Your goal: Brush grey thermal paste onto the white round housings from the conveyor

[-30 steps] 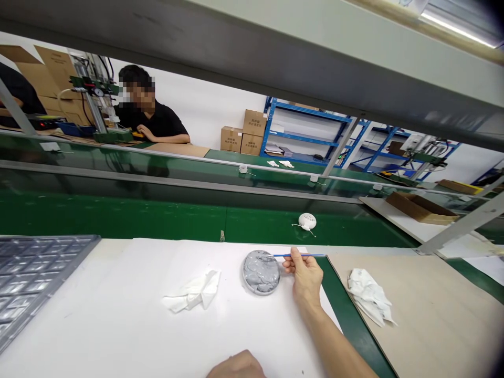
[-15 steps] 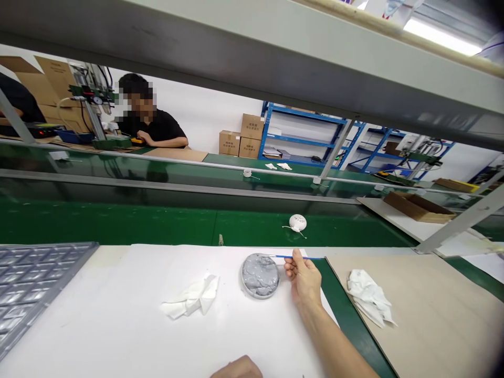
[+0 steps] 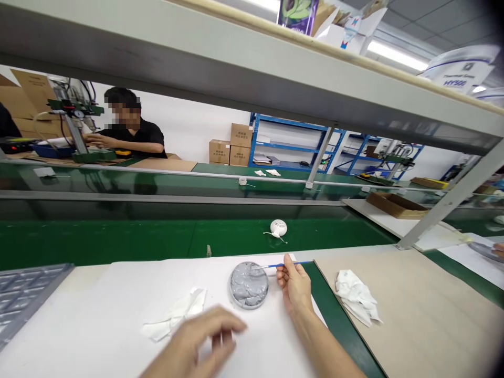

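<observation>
My right hand (image 3: 294, 283) pinches a thin blue swab stick (image 3: 289, 264) whose tip rests over a round dish of grey paste (image 3: 249, 284) on the white bench sheet (image 3: 98, 310). My left hand (image 3: 199, 341) hovers low in front, fingers loosely curled and apart, holding nothing, just right of a crumpled white tissue (image 3: 173, 320). A small round white part with thin wires (image 3: 278, 228) lies on the green conveyor belt (image 3: 118, 239) beyond the dish.
A grey blister tray (image 3: 23, 294) sits at far left. Another crumpled tissue (image 3: 356, 296) lies on a beige board (image 3: 425, 315) at right. A metal shelf beam (image 3: 252, 79) runs overhead. A person in black works across the belt (image 3: 126, 134).
My left hand has risen from the bottom edge into view, toward the tissue. The white part has drifted left along the belt. My right hand keeps the swab at the dish.
</observation>
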{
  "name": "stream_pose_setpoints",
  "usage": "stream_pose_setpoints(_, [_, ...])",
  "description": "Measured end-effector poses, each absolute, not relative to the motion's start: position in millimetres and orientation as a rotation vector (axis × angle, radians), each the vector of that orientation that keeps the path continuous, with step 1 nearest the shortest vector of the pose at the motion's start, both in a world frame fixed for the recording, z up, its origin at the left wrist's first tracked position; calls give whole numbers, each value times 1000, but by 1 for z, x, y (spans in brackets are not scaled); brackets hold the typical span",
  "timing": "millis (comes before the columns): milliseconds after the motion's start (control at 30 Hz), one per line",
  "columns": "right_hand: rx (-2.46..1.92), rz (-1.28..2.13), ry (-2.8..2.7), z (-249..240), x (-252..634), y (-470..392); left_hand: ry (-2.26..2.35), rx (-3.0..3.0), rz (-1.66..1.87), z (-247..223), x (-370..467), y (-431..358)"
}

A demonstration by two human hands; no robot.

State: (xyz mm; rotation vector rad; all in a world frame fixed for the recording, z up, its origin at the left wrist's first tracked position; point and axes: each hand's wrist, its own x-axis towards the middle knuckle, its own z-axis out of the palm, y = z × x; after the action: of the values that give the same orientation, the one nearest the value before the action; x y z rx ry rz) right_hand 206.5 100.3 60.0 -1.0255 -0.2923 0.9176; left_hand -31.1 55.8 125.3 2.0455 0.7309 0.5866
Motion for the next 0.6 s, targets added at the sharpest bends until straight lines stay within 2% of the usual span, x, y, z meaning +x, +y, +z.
stream_pose_setpoints(67, [-1015,930,-304,60,206,100,804,2197,657,148,-22,90])
stream_pose_setpoints(167, [-1006,929,-309,58,205,100,880,2428,572,162,12,150])
stream_pose_setpoints(400, [-965,968,-349,52,206,100,802,2715,337,147,119,232])
stream_pose_setpoints(600, [-984,986,-382,50,208,102,1069,2739,97,132,177,255])
